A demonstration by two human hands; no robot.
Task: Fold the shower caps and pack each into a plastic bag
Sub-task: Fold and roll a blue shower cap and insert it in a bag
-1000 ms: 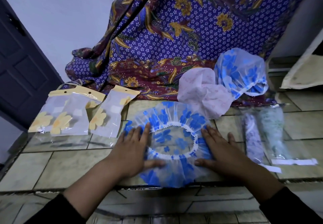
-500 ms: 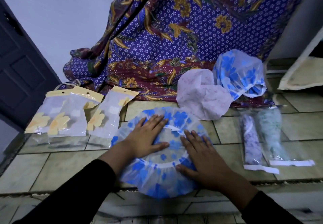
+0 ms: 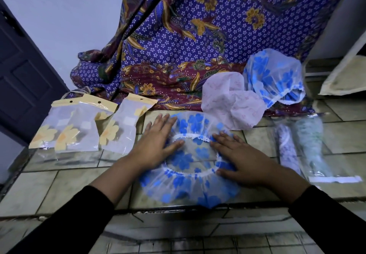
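Observation:
A clear shower cap with blue flowers (image 3: 190, 182) lies spread flat on the tiled ledge, its elastic opening facing up. My left hand (image 3: 156, 142) presses flat on its left side with straight fingers. My right hand (image 3: 241, 156) presses flat on its right side. Behind it lie a pink shower cap (image 3: 231, 103) and another blue-flowered cap (image 3: 275, 77), puffed up. Empty plastic bags with yellow flowers and yellow headers (image 3: 73, 127) lie at the left. Two packed bags (image 3: 301, 146) lie at the right.
A purple batik cloth (image 3: 198, 35) hangs and pools behind the caps. A dark door (image 3: 21, 71) stands at the left. The ledge's front edge (image 3: 178, 208) drops off just below the cap. A pale cushion (image 3: 344, 75) sits at far right.
Both hands slid apart across the cap, left hand further left and up, right hand to the right, flattening and spreading it. The opening now looks wider.

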